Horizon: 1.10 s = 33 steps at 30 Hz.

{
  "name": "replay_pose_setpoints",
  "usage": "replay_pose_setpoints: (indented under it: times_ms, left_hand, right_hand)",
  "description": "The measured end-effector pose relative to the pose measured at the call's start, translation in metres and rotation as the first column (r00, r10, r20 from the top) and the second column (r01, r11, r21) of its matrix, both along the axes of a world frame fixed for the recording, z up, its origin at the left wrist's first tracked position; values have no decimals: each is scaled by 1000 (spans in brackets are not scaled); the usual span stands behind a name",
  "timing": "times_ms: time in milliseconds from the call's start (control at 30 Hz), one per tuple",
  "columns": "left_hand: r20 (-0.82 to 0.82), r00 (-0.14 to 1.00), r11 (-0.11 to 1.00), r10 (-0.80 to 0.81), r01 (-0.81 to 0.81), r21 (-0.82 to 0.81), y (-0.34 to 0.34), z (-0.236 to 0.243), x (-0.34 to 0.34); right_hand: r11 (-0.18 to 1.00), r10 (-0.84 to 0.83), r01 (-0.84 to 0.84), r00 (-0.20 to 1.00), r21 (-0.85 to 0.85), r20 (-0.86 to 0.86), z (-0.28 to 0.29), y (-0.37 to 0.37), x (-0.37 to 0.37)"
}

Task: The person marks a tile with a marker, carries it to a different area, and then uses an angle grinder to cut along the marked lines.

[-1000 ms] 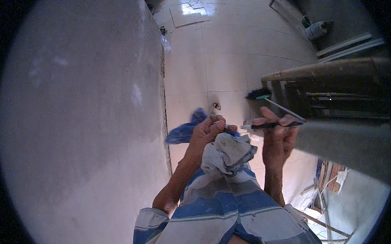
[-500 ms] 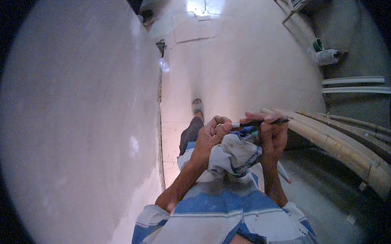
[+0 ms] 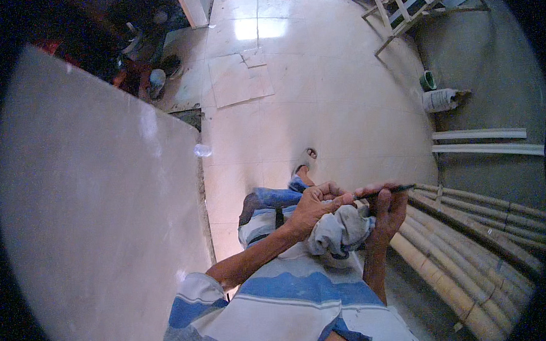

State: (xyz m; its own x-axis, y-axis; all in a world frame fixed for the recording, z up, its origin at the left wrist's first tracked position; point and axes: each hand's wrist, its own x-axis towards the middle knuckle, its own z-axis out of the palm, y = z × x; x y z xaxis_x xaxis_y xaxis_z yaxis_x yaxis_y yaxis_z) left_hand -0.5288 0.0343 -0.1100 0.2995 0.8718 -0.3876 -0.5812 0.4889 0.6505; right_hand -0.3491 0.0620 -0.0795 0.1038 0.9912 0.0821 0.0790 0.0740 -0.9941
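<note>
A slim black stick-like tool (image 3: 401, 189) lies nearly level in front of my waist. My right hand (image 3: 390, 211) is closed around it, with the dark end sticking out past the fingers. My left hand (image 3: 316, 210) has its fingers pinched together at the tool's other end, where the tip is hidden. Below and between both hands bunches a grey-white cloth (image 3: 340, 233) with darker edges. Which hand bears the cloth I cannot tell.
A smooth grey wall panel (image 3: 105, 194) rises on my left. Bamboo poles (image 3: 445, 267) lie close at right, with two white strips (image 3: 486, 148) beyond. A sack (image 3: 444, 100), a green-rimmed container (image 3: 427, 80) and a wooden frame (image 3: 400, 19) stand farther off. A loose flat sheet (image 3: 240, 81) lies on the tiles.
My view has turned, and more of the area beyond the wall shows. A foot has stepped forward. Both hands stay together at the tool, slightly lower and to the right in view.
</note>
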Motion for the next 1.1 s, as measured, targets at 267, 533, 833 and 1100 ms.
replay_pose_setpoints:
  times_ms: [267, 533, 833, 1100]
  left_hand:
    - [4, 946, 943, 324, -323, 79, 109, -99, -32]
    - [495, 342, 523, 799, -801, -291, 179, -90, -81]
    - [-127, 584, 395, 802, -678, -620, 280, -148, -114]
    - [-139, 154, -3, 978, -660, -751, 361, -278, -67]
  right_hand:
    - [994, 94, -110, 932, -25, -351, -12, 250, -10]
    - [422, 727, -707, 638, -567, -254, -182, 303, -79]
    - [249, 529, -503, 787, -828, -318, -171, 400, -193]
    - [108, 914, -731, 340, -674, -223, -272, 536, -276]
